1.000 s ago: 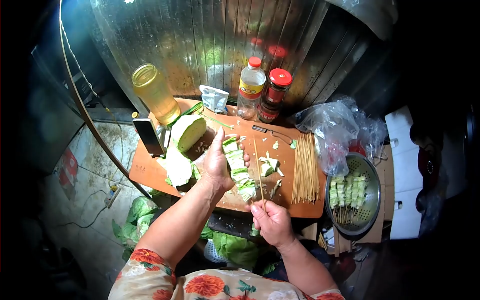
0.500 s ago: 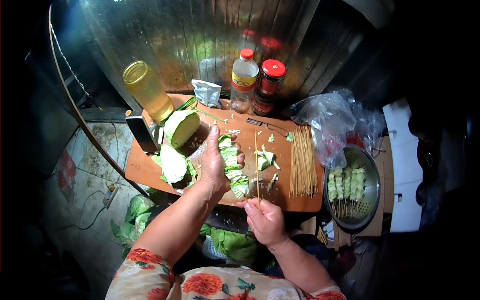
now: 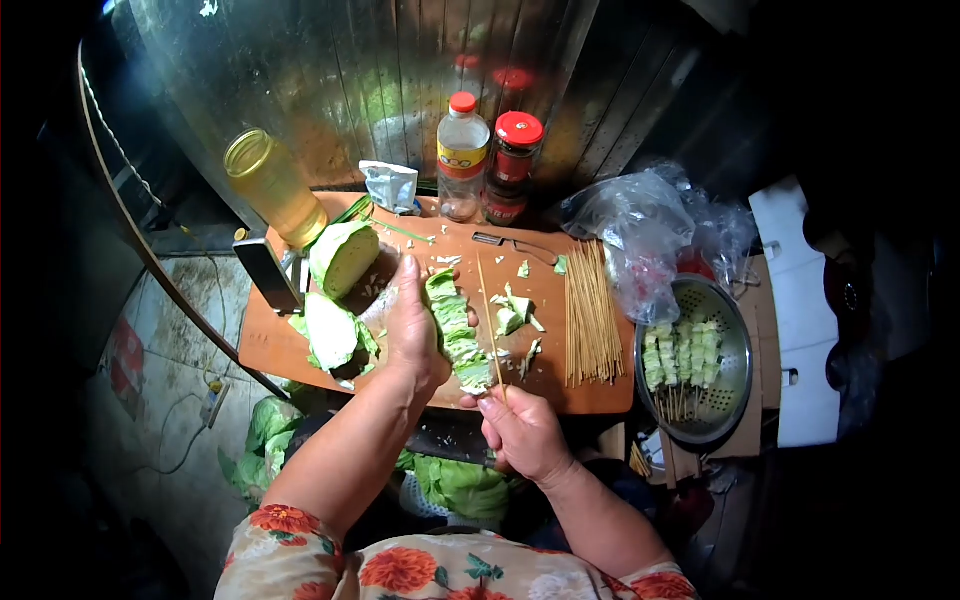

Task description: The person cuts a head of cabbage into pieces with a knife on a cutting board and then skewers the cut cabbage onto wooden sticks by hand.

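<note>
My left hand [image 3: 408, 335] is cupped around a row of folded cabbage pieces [image 3: 456, 330], thumb pointing away and fingertips showing past the far side. Just below the row's near end, my right hand [image 3: 525, 432] pinches a bare bamboo skewer [image 3: 489, 310] that points up and away beside the cabbage. Whether a stick runs through the row is hidden. A cut cabbage half [image 3: 345, 260] and a pale cabbage chunk [image 3: 335, 330] lie left of my hands. Loose cabbage scraps [image 3: 513, 312] are on the orange board [image 3: 420, 232] to the right.
Many bare skewers [image 3: 593, 320] lie on the board's right side, near a peeler [image 3: 510, 243]. A metal colander [image 3: 745, 370] holds finished-looking cabbage skewers [image 3: 682, 355]. Along the back stand a yellow jar [image 3: 275, 190], a bottle [image 3: 462, 160] and red-lidded jars [image 3: 515, 160]. A phone [image 3: 268, 272] leans at left.
The whole view has shifted, so the board and surrounding things sit slightly further left and up. Both hands keep their holds, with the bare skewer now tilted a little more leftward.
</note>
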Demonstrator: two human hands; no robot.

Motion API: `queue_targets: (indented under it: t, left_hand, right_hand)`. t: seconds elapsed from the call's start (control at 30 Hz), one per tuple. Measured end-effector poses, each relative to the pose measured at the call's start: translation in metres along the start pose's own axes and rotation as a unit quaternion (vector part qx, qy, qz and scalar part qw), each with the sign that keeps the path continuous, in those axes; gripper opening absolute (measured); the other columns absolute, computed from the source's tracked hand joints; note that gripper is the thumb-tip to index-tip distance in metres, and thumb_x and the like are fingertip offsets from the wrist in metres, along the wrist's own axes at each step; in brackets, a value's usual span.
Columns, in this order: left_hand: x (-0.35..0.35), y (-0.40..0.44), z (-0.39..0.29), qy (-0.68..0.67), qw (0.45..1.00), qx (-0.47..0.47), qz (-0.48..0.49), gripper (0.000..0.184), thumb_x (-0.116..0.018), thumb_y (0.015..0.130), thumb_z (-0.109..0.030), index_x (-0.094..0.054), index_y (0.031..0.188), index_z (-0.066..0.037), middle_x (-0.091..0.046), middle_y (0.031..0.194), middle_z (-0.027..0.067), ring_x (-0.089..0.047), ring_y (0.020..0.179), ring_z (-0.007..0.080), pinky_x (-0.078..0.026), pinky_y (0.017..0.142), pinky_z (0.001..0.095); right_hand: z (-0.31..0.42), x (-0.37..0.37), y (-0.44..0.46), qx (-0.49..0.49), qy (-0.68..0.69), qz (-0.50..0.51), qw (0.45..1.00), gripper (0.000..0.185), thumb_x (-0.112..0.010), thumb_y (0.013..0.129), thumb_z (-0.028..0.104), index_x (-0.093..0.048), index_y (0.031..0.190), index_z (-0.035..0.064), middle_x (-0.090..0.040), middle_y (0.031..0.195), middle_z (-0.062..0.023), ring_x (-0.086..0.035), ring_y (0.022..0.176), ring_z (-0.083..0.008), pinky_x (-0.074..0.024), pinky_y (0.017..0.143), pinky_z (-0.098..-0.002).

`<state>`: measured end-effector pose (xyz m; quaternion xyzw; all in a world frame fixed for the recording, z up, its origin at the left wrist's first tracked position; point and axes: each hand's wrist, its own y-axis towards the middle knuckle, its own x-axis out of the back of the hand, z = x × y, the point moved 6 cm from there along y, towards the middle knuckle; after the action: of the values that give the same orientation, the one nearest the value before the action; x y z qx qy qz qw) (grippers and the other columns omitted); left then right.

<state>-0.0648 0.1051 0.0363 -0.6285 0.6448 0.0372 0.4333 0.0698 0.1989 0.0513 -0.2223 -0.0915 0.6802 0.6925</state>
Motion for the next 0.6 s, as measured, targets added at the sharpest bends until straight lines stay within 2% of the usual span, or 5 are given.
queue_targets:
  t: [0.1,0.2,0.3,0.4,0.6]
  left_hand:
    - [0.0,0.004,-0.007,0.016,0.999,-0.048,0.01,0.059,-0.04,0.093,-0.059,-0.058,0.102,-0.004,-0.057,0.075,0.0081,-0.057,0.061,0.0208,-0.049,0.057,0.0314]
    - [0.006,0.014,-0.002,0.04,0.994,-0.074,0.066,0.043,-0.049,0.092,-0.053,-0.054,0.107,-0.013,-0.056,0.086,0.0034,-0.056,0.077,0.0162,-0.047,0.066,0.0313]
    - [0.011,0.012,0.005,0.089,0.995,-0.011,0.039,0.039,-0.055,0.089,-0.053,-0.052,0.109,-0.019,-0.051,0.084,-0.0002,-0.046,0.067,0.0122,-0.04,0.061,0.027]
    - [-0.003,-0.005,0.006,0.085,0.996,0.023,0.018,0.059,-0.059,0.088,-0.049,-0.043,0.13,-0.012,-0.058,0.097,0.0072,-0.059,0.073,0.0186,-0.047,0.069,0.0328]
    - [-0.004,-0.014,0.016,0.166,0.98,0.019,0.111,0.046,-0.053,0.091,-0.031,-0.045,0.128,-0.005,-0.059,0.1,0.0096,-0.063,0.08,0.0211,-0.051,0.07,0.0334]
  right_hand:
    - [-0.01,0.006,0.001,-0.034,-0.023,-0.01,0.999,0.023,-0.047,0.098,0.02,-0.062,0.107,0.0052,-0.053,0.065,0.0024,-0.046,0.049,-0.0045,-0.0409,0.048,-0.0192]
    - [-0.011,0.015,0.002,-0.029,-0.036,-0.034,0.998,0.025,-0.045,0.098,0.017,-0.056,0.115,0.0022,-0.055,0.069,-0.0003,-0.051,0.051,-0.0064,-0.0426,0.049,-0.0184]
    - [-0.009,0.022,0.002,0.005,0.06,-0.017,0.998,0.024,-0.045,0.098,0.016,-0.056,0.113,0.0006,-0.055,0.069,-0.0011,-0.051,0.05,-0.0073,-0.042,0.048,-0.0194]
    - [-0.006,0.04,0.0,0.033,0.122,-0.034,0.991,0.026,-0.045,0.098,0.018,-0.057,0.113,0.0008,-0.055,0.068,-0.001,-0.051,0.049,-0.0079,-0.0402,0.046,-0.0193]
    - [0.034,0.12,-0.015,0.094,0.186,-0.14,0.968,0.025,-0.049,0.096,0.021,-0.06,0.111,0.0036,-0.056,0.066,-0.0002,-0.051,0.047,-0.0086,-0.0401,0.044,-0.0207]
